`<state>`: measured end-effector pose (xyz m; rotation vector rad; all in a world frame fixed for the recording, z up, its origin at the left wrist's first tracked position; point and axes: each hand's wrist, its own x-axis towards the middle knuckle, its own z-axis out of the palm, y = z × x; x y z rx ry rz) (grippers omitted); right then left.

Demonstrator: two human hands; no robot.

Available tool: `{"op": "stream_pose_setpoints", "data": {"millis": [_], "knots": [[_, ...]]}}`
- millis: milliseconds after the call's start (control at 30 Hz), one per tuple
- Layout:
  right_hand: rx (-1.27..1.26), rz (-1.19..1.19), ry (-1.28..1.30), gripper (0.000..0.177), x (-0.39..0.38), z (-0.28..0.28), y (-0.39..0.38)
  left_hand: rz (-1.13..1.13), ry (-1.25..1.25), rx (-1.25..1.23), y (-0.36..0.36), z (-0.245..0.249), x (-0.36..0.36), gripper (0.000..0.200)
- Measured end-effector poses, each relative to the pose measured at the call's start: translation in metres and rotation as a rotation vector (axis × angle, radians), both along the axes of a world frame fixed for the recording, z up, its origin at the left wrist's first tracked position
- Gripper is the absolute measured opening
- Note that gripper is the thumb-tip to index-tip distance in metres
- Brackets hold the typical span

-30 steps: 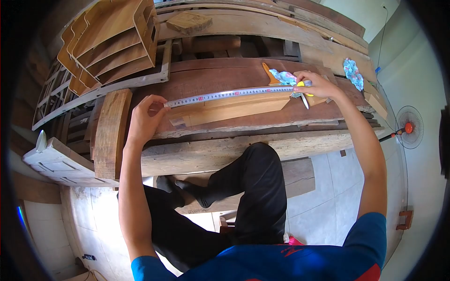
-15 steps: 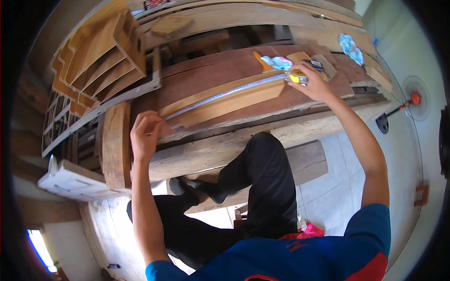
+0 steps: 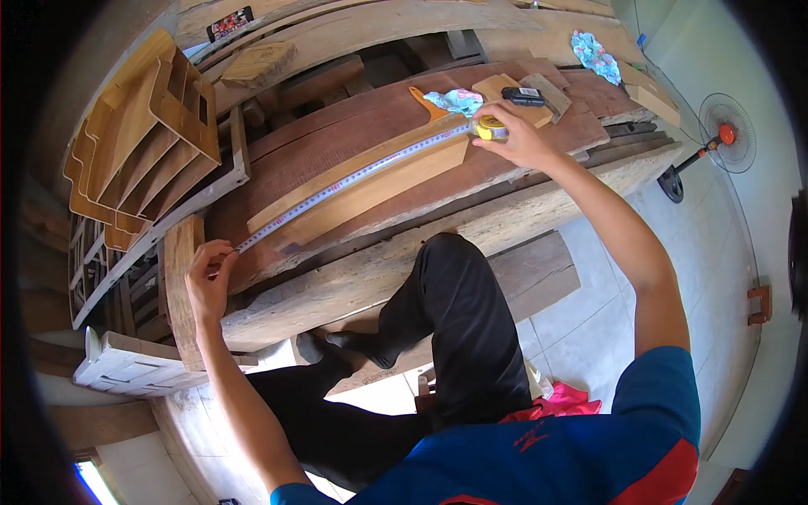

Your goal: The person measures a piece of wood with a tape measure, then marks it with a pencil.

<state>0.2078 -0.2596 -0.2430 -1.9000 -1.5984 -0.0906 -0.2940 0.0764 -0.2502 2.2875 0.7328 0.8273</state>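
My left hand (image 3: 209,276) pinches the free end of the tape blade (image 3: 353,178), just off the near left ends of the boards. At the other end, my right hand (image 3: 520,141) grips the yellow tape measure (image 3: 490,128) between thumb and fingers. The white blade runs straight along two light wooden boards, a back board (image 3: 316,178) and a front board (image 3: 383,192). Both lie on a reddish-brown plank (image 3: 290,156). Beyond the right hand are a black box-shaped object (image 3: 523,97), a crumpled blue cloth (image 3: 454,102) and an orange-handled tool (image 3: 427,102).
A wooden shelf organizer (image 3: 160,135) stands at the left on a slatted frame. A thick timber block (image 3: 183,282) is beside my left hand. Another blue cloth (image 3: 595,57) and a wood piece (image 3: 650,94) lie far right. A fan (image 3: 725,133) stands by the wall.
The view has shifted slightly. My left hand has moved left with the blade's end, nearer the timber block, and more blade shows between the hands. My right hand still holds the tape measure.
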Motion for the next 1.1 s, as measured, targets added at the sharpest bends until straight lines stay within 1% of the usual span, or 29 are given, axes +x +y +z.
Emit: {"op": "stream_pose_setpoints", "data": {"millis": [67,167,233,333,433,467,567,600,700,767,800,833,967,1000,1100], "knots": [[0.026,-0.001,0.050,0.042,-0.006,-0.001,0.002,0.050,0.006,-0.029,0.007,-0.006,-0.005,0.009],[0.111,0.049,0.029,0.043,0.001,-0.014,0.005,0.120,-0.033,-0.137,0.006,-0.014,-0.002,0.012],[0.085,0.034,0.030,0.043,-0.004,-0.007,0.005,0.095,0.037,-0.077,0.003,-0.012,-0.001,0.033],[0.050,0.015,0.020,0.043,-0.007,-0.006,0.005,-0.029,-0.303,-0.178,-0.006,-0.013,0.010,0.056],[0.037,-0.010,0.032,0.045,-0.009,-0.007,0.001,0.053,-0.330,-0.217,0.006,-0.007,0.005,0.066],[0.028,-0.023,0.051,0.046,-0.010,-0.008,0.001,0.091,-0.334,-0.230,0.005,-0.009,0.003,0.057],[0.018,-0.050,0.077,0.047,-0.012,-0.010,0.001,0.042,-0.108,-0.158,0.011,-0.024,-0.001,0.049],[0.016,-0.055,0.078,0.047,-0.012,-0.011,0.001,-0.004,-0.069,-0.079,0.000,-0.019,0.006,0.045],[0.005,-0.059,0.091,0.047,-0.013,-0.012,0.000,-0.042,-0.021,-0.043,-0.025,-0.018,0.024,0.045],[0.039,-0.059,0.034,0.046,-0.012,-0.017,0.001,0.040,0.018,0.010,-0.024,-0.032,0.031,0.044],[0.053,-0.055,-0.005,0.045,-0.013,-0.018,0.001,0.079,0.035,0.036,-0.027,-0.031,0.037,0.044],[0.066,-0.052,-0.043,0.045,-0.014,-0.019,0.000,0.096,0.003,0.024,-0.030,-0.029,0.040,0.043],[0.159,-0.022,0.028,0.044,-0.030,-0.014,-0.004,0.114,-0.104,-0.072,-0.034,-0.026,0.043,0.043],[0.170,0.006,-0.005,0.043,-0.036,-0.009,-0.004,0.108,-0.122,-0.110,-0.033,-0.028,0.043,0.044],[0.145,0.048,-0.090,0.043,-0.059,0.011,-0.003,0.017,-0.162,-0.151,-0.029,-0.023,0.038,0.041]]}}
